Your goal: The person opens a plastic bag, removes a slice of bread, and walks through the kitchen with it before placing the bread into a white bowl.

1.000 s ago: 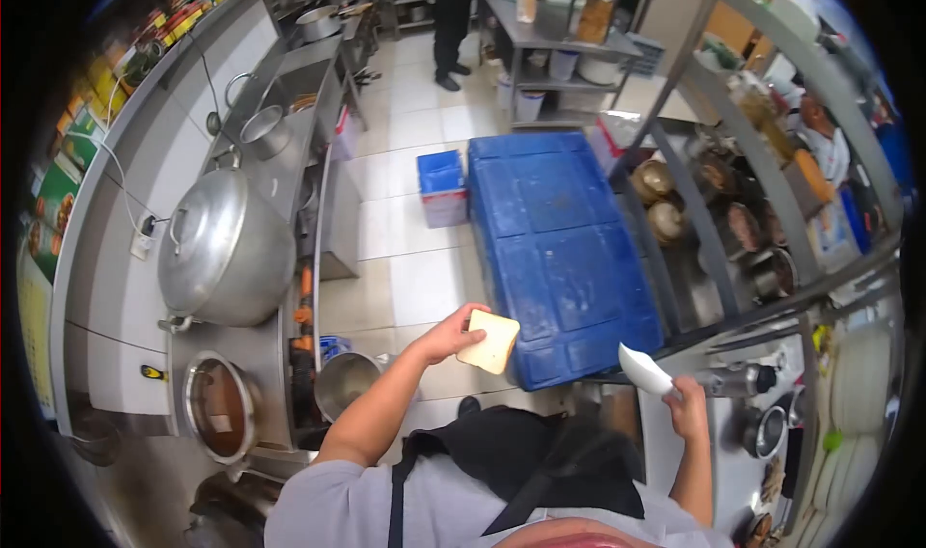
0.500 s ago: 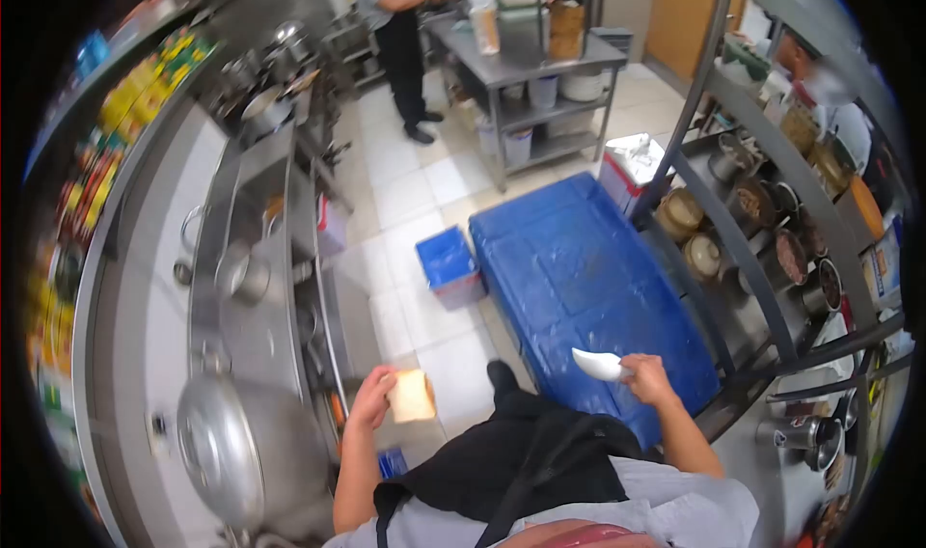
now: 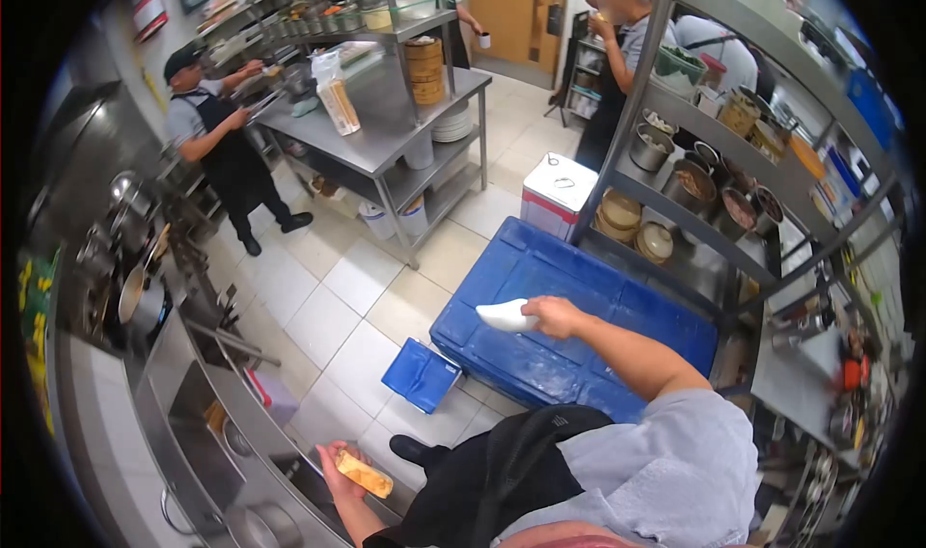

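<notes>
My left hand (image 3: pixel 340 471) is low at the bottom of the view, gripping a slice of bread (image 3: pixel 364 474) seen nearly edge-on, close to the steel counter on the left. My right hand (image 3: pixel 552 315) is raised in front of me and holds a white spoon-shaped utensil (image 3: pixel 506 316) that points left. It hovers over the large blue cooler box (image 3: pixel 569 326) on the floor. My grey sleeve and black apron fill the lower right.
A small blue box (image 3: pixel 422 374) sits on the tiled floor beside the cooler, a white cooler (image 3: pixel 557 194) behind it. A steel worktable (image 3: pixel 376 128) stands ahead with a person (image 3: pixel 217 143) at its left. More people (image 3: pixel 622 37) stand by the shelving rack (image 3: pixel 704 191) holding pots.
My view has swung right and up, away from the large pots toward the worktable. My left hand has dropped lower with the bread; my right hand still carries the white utensil.
</notes>
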`<move>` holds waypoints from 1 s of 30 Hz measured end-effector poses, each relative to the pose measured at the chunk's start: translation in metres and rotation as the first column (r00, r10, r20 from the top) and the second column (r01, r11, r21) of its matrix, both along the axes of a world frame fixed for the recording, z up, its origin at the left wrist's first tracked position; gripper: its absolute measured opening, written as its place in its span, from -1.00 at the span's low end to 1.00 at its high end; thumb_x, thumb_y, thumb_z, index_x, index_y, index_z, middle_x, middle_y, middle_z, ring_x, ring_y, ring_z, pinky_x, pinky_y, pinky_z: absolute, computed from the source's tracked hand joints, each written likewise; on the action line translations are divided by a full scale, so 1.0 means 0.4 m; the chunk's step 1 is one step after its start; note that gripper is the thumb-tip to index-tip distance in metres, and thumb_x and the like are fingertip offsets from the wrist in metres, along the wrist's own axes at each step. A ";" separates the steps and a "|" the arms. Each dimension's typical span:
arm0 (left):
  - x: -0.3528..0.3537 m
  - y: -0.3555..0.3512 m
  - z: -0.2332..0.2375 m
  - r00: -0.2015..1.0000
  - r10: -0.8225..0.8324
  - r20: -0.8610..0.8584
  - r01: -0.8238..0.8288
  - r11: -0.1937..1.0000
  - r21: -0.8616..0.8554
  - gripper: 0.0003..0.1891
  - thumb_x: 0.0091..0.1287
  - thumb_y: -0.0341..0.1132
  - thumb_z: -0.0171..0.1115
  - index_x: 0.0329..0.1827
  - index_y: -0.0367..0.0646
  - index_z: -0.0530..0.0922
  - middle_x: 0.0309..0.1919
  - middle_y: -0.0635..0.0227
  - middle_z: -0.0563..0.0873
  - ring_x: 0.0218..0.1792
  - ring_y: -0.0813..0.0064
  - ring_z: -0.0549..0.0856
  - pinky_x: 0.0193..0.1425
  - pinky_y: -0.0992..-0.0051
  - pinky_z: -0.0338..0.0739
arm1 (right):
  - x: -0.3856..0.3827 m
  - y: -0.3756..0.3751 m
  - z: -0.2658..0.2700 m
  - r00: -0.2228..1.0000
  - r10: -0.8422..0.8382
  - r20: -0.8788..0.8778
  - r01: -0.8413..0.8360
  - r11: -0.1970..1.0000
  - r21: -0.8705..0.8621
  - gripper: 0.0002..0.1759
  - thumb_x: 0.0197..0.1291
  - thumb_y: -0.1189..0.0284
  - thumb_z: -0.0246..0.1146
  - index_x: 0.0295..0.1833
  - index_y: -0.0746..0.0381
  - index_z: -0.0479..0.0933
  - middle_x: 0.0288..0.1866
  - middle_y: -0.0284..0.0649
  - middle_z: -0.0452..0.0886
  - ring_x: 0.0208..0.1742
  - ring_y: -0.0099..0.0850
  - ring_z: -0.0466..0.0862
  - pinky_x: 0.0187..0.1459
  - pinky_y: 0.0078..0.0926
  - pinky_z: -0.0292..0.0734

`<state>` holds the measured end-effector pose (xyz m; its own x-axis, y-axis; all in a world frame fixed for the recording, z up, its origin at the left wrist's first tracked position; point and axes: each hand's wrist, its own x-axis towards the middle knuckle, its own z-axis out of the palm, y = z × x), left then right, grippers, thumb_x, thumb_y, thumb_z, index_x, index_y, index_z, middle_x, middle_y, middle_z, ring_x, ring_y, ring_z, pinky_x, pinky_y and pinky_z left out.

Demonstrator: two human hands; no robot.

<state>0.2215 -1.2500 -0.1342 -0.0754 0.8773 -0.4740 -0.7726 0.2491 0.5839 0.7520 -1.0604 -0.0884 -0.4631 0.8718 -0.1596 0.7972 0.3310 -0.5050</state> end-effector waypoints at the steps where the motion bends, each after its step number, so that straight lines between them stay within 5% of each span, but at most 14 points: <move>1: -0.049 0.065 0.013 0.999 0.009 -0.050 -0.008 1.000 0.020 -0.48 0.49 0.28 -0.05 -0.16 -0.03 0.49 -0.58 0.32 0.49 -0.51 0.33 0.51 -0.33 0.26 0.47 | -0.019 0.015 -0.032 0.996 -0.079 0.047 0.079 0.997 0.014 -0.61 0.02 0.54 0.26 0.05 0.22 0.58 0.11 -0.03 0.65 0.21 0.01 0.59 0.19 -0.08 0.52; 4: -0.271 0.237 0.040 0.992 0.021 -0.123 -0.014 0.998 0.058 -0.42 0.47 0.37 -0.08 -0.17 -0.02 0.48 -0.64 0.35 0.45 -0.60 0.37 0.46 -0.42 0.33 0.42 | -0.075 0.009 -0.141 0.921 -0.361 0.146 0.361 0.932 0.029 -0.65 -0.03 0.53 0.27 -0.03 0.23 0.63 0.02 0.04 0.67 0.14 0.06 0.63 0.16 -0.04 0.54; 8: -0.519 0.485 0.174 0.971 -0.069 -0.229 0.093 0.991 0.098 -0.48 0.48 0.29 0.00 -0.14 -0.03 0.48 -0.61 0.33 0.49 -0.59 0.40 0.48 -0.43 0.37 0.44 | -0.108 -0.156 -0.282 0.641 -0.718 0.271 0.756 0.652 -0.060 -0.61 -0.06 0.47 0.32 -0.01 0.14 0.66 -0.03 -0.01 0.73 0.06 0.03 0.69 0.07 -0.05 0.57; 14: -0.695 0.833 0.287 0.870 -0.253 -0.423 0.396 0.869 0.295 -0.57 0.47 0.09 0.19 -0.04 -0.16 0.47 -0.55 0.29 0.55 -0.57 0.41 0.50 -0.41 0.38 0.48 | -0.241 -0.348 -0.306 0.430 -0.664 0.611 0.901 0.363 -0.239 -0.45 -0.13 0.41 0.48 0.11 0.01 0.70 0.05 -0.09 0.74 0.12 -0.09 0.72 0.17 -0.16 0.61; 18: -0.816 0.992 0.211 0.829 -0.412 -0.378 0.500 0.849 0.171 -0.59 0.44 -0.01 0.25 0.01 -0.21 0.48 -0.47 0.23 0.63 -0.48 0.38 0.62 -0.36 0.39 0.56 | -0.353 -0.267 -0.469 0.509 -0.606 0.611 0.852 0.453 -0.261 -0.35 -0.25 0.36 0.59 0.13 -0.01 0.70 0.08 -0.11 0.74 0.10 -0.11 0.73 0.17 -0.17 0.62; 20: -0.887 1.054 0.177 0.769 -0.500 -0.399 0.575 0.813 0.091 -0.60 0.45 -0.03 0.25 0.03 -0.21 0.49 -0.45 0.22 0.65 -0.44 0.37 0.66 -0.35 0.39 0.58 | -0.487 -0.094 -0.376 0.579 -0.588 0.565 0.806 0.514 -0.292 -0.41 -0.23 0.39 0.58 0.08 0.02 0.72 0.02 -0.10 0.76 0.04 -0.08 0.74 0.13 -0.18 0.62; 24: -1.051 1.126 0.112 0.653 -0.655 -0.381 0.684 0.725 -0.073 -0.68 0.45 -0.11 0.26 0.00 -0.18 0.53 -0.37 0.26 0.69 -0.37 0.43 0.69 -0.27 0.43 0.59 | -0.624 0.294 -0.392 0.741 -0.564 0.365 0.667 0.683 -0.298 -0.49 -0.09 0.46 0.48 0.09 0.06 0.69 0.00 -0.07 0.75 0.08 -0.07 0.72 0.11 -0.12 0.60; 25: -1.103 1.149 0.063 0.620 -0.675 -0.400 0.672 0.720 -0.173 -0.69 0.44 -0.11 0.28 -0.01 -0.17 0.55 -0.33 0.29 0.70 -0.33 0.44 0.69 -0.22 0.43 0.60 | -0.705 0.423 -0.286 0.698 -0.630 0.340 0.715 0.579 -0.392 -0.56 -0.09 0.47 0.47 0.01 0.09 0.69 -0.01 -0.05 0.74 0.05 -0.05 0.72 0.04 -0.10 0.61; 26: -1.143 1.179 0.026 0.583 -0.697 -0.417 0.659 0.706 -0.259 -0.70 0.43 -0.11 0.30 -0.02 -0.15 0.57 -0.29 0.33 0.71 -0.28 0.45 0.69 -0.17 0.44 0.60 | -0.756 0.505 -0.258 0.726 -0.646 0.236 0.687 0.696 -0.208 -0.58 -0.09 0.47 0.46 -0.01 0.13 0.67 -0.03 -0.03 0.74 0.06 -0.04 0.71 0.04 -0.11 0.60; 30: -1.267 1.386 -0.014 0.442 -0.810 -0.386 0.735 0.573 -0.362 -0.73 0.40 -0.17 0.36 -0.02 -0.14 0.60 -0.25 0.34 0.71 -0.22 0.43 0.70 -0.11 0.41 0.60 | -0.923 0.799 -0.035 0.717 -0.692 -0.079 0.690 0.722 -0.058 -0.63 -0.02 0.52 0.42 -0.01 0.23 0.61 -0.03 -0.02 0.69 0.08 0.02 0.65 0.08 -0.12 0.55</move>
